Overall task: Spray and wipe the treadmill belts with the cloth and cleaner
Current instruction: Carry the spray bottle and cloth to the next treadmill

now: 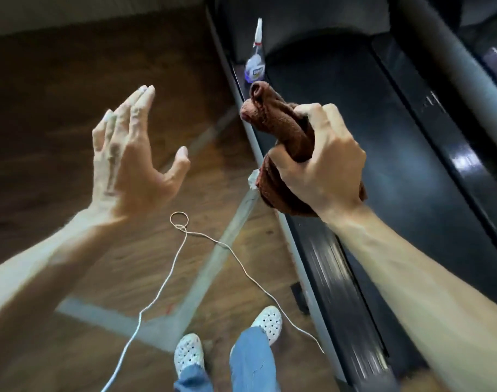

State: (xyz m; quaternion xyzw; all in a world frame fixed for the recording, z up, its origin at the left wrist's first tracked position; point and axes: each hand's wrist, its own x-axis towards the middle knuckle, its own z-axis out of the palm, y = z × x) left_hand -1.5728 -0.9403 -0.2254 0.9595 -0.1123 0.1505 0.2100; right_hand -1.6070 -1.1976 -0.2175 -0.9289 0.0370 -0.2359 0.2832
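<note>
My right hand point(316, 165) squeezes the brown cloth point(272, 128). My left hand point(128, 154) is empty, fingers spread. The spray bottle point(255, 63) stands upright, upper middle, nearer my right.

A brown wood-pattern floor point(58, 114) is marked with pale grey tape lines point(213, 267). A thin white cord point(162, 281) is laid across it. A spray bottle point(255, 63) is stood upright on the treadmill's side rail point(329, 267).

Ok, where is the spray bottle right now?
In the head view, the spray bottle stands upright on the treadmill's left side rail, beyond the brown cloth gripped in the right hand.
</note>
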